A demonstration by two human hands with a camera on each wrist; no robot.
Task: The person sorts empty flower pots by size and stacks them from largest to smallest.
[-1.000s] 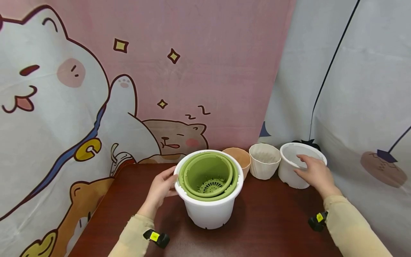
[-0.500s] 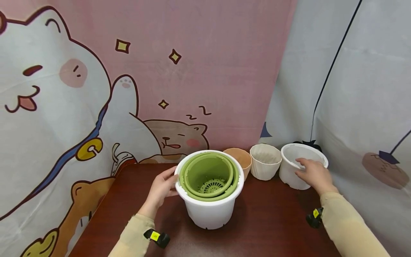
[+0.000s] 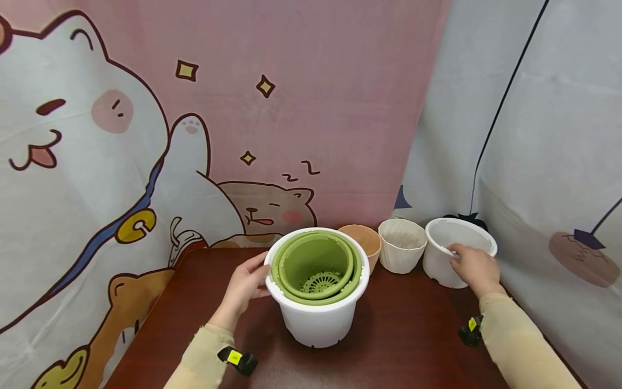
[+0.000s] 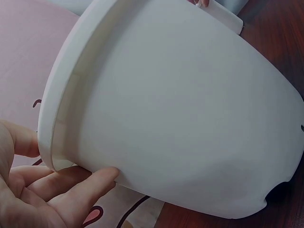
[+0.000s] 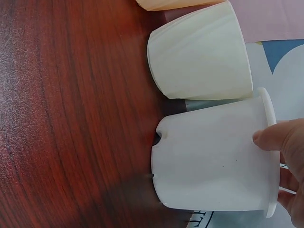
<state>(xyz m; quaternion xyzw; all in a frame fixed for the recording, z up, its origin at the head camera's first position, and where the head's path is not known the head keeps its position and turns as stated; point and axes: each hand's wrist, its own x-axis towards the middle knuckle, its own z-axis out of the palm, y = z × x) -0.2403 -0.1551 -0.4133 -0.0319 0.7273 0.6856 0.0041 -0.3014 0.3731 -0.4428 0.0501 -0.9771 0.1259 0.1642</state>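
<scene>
In the head view a large white flower pot (image 3: pixel 318 327) stands upright mid-table. Two green pots sit nested in it; the inner green pot (image 3: pixel 311 254) shows a slotted bottom. My left hand (image 3: pixel 245 283) holds the large pot by its left rim, with fingertips (image 4: pixel 107 178) against the wall under the lip. At the back right, my right hand (image 3: pixel 478 267) pinches the near rim of a smaller white flower pot (image 3: pixel 439 265). In the right wrist view its thumb (image 5: pixel 266 139) presses the outer wall, while the other fingers go over the rim, partly hidden.
Left of the smaller white pot stands a cream ribbed pot (image 3: pixel 400 259), then an orange pot (image 3: pixel 366 243) partly behind the large one. All rest on a dark red-brown table (image 3: pixel 403 324). Printed cloth (image 3: pixel 340 108) hangs behind and to the right.
My right hand has lowered and closed onto the rim of the smaller white pot, its forearm shifting slightly left. The left hand and the pots have stayed put.
</scene>
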